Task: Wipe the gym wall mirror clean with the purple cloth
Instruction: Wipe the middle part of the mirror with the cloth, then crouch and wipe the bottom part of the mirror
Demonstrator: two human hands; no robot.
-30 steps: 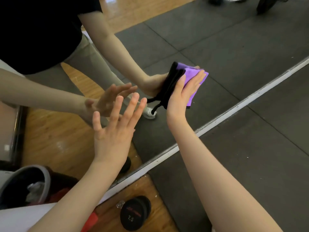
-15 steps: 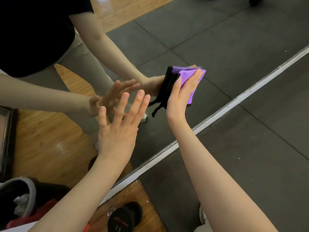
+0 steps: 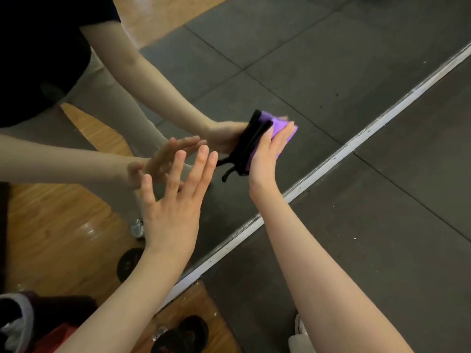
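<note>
Against the glass wall mirror, your right hand presses the folded purple-and-black cloth with flat fingers; your left hand is spread open.

purple cloth: folded into a thick pad, black edging with two loose black tails hanging at lower left | pressed flat against the glass | mirror: wall-mounted, pale bottom frame strip, cloth reflected at the contact point

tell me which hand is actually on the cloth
The right hand: its straight fingers press the purple cloth flat against the mirror. The left hand is spread open beside it, holding nothing.
</note>
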